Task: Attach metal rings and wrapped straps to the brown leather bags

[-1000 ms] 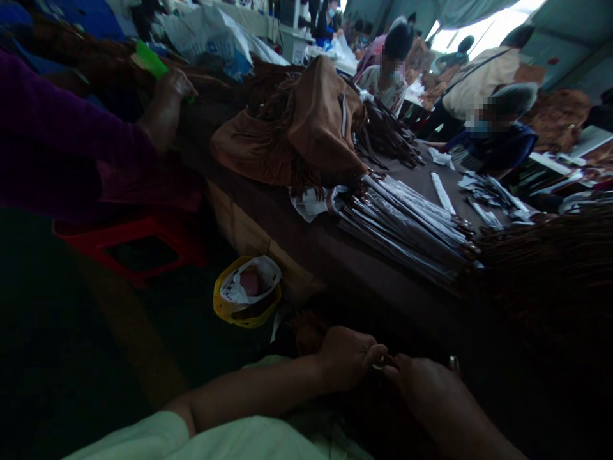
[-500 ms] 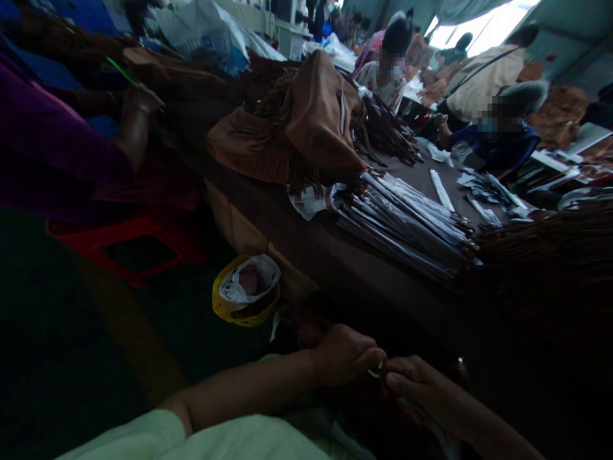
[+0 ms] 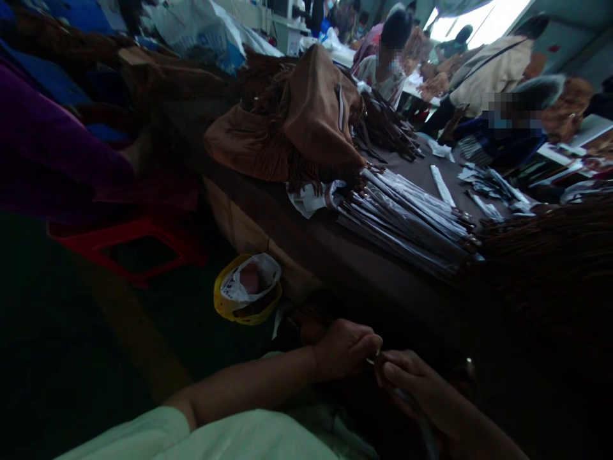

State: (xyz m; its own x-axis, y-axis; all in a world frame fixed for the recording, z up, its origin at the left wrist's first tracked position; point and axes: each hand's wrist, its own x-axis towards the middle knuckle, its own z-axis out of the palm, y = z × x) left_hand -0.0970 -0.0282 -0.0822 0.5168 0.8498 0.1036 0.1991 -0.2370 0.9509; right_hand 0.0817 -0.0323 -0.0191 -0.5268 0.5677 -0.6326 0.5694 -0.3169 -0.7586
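The left hand (image 3: 341, 348) pinched a shiny ring (image 3: 370, 361) in its grip and the right hand (image 3: 412, 378) pinched a brown strap (image 3: 380, 370) just beside it, near the tabletop (image 3: 416, 171) bearing brown bags (image 3: 318, 108).

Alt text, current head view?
A person's left hand and right hand meet at a small brown piece with a shiny curved part. Beyond, brown fringed goods and wrapped strips lie on a dark table; a yellow bin stands beside it.
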